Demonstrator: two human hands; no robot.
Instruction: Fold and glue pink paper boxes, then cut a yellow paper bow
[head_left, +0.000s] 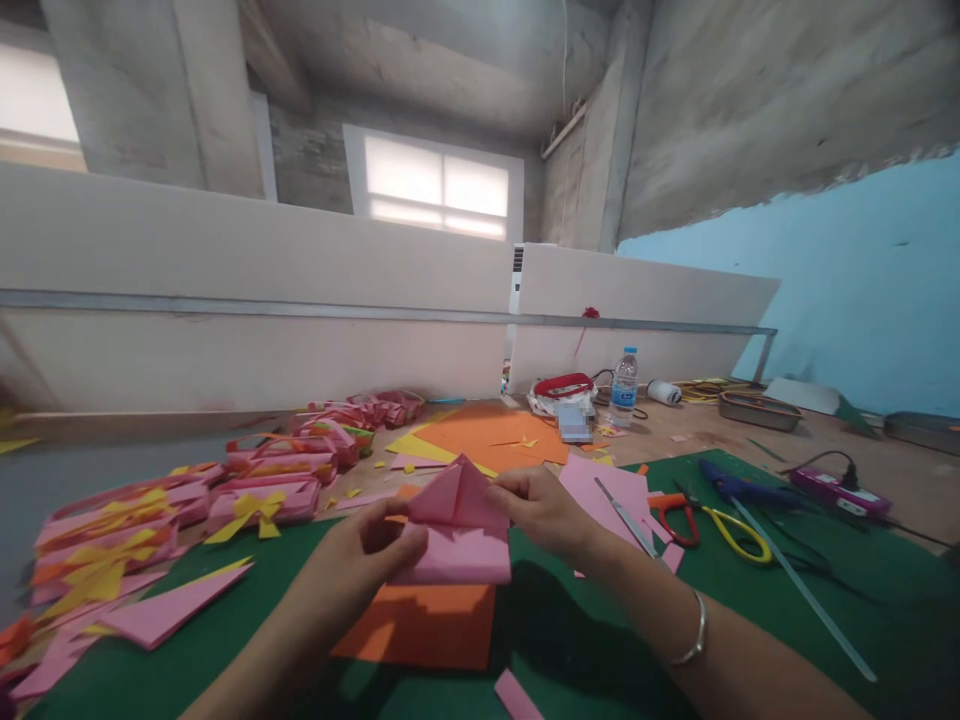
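Observation:
A pink sheet of paper [461, 525], folded into a peaked shape, is held above the green cutting mat [570, 640]. My left hand [360, 560] grips its lower left edge with closed fingers. Pinched on the upper right corner is my right hand [544, 510], which wears a silver bangle on the wrist. Under the folded paper lies an orange sheet [424, 625] flat on the mat.
Finished pink paper baskets with yellow bows [247, 495] pile up at the left. Orange and yellow sheets [487, 435] lie behind. Scissors [675, 515], a glue gun [731, 485], a metal ruler [802, 590], a water bottle [624, 387] and a power strip [840, 490] sit to the right.

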